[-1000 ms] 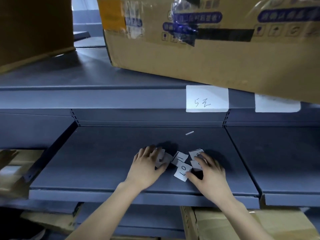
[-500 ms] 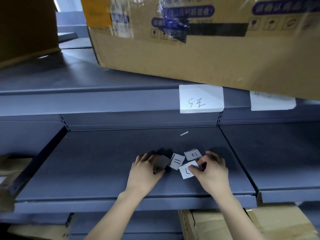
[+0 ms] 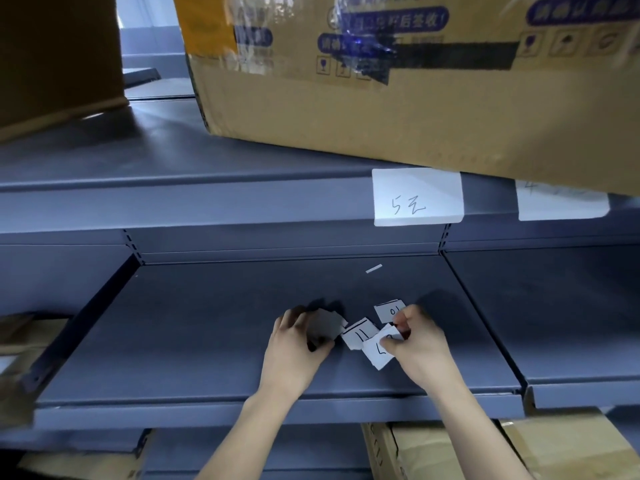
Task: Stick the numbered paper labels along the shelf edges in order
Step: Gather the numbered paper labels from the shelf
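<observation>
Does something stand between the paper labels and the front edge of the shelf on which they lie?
Nothing visible does. The labels lie loose on the shelf; the right hand pinches one. Only the person's own forearms cross its front edge.

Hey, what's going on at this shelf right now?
A person is sorting small handwritten paper labels on a grey shelf. The left hand holds a shaded slip, and the right hand pinches a white slip. A label marked 11 lies between them. A larger label is stuck on the shelf edge above.
</observation>
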